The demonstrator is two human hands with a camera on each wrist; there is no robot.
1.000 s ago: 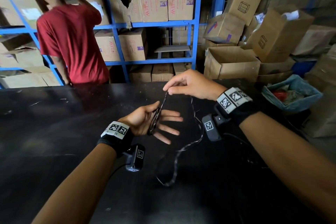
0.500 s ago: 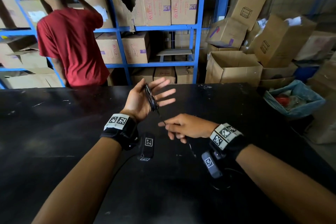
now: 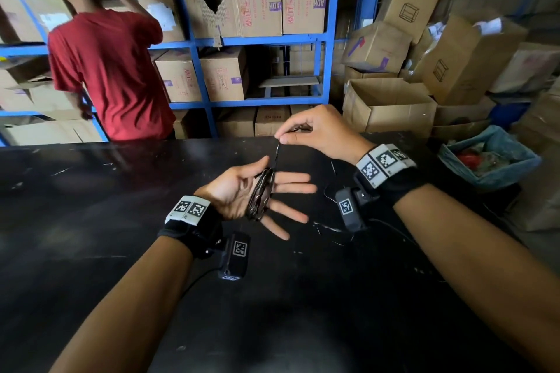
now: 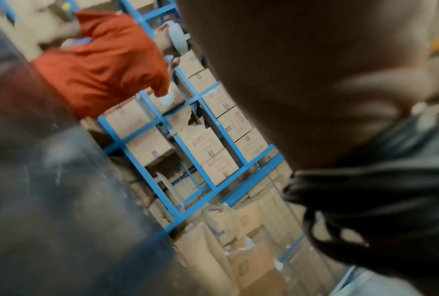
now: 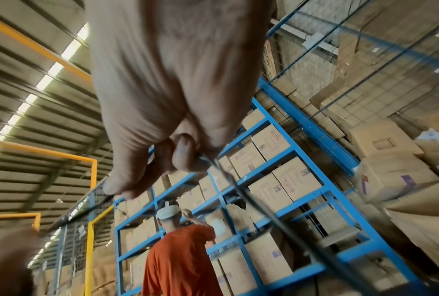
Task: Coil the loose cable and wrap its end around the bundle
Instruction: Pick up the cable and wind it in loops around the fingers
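Observation:
My left hand (image 3: 236, 191) is held palm up over the black table (image 3: 91, 236), fingers straight and spread. A black cable coil (image 3: 260, 195) is wound around that palm; it shows as dark strands (image 4: 365, 204) in the left wrist view. My right hand (image 3: 315, 133) is above and just beyond the left one. Thumb and forefinger pinch the cable (image 5: 208, 160) a short way above the coil. The strand between the two hands is taut. A thin loose tail (image 3: 328, 227) lies on the table under my right wrist.
A person in a red shirt (image 3: 112, 70) stands behind the table facing blue shelves (image 3: 194, 48) stacked with cartons. Open cardboard boxes (image 3: 391, 100) and a blue bin (image 3: 491, 157) sit at the right past the table's end.
My right hand swept down under the left hand and has come back up above it, laying another turn on the coil. The loose tail on the table is shorter.

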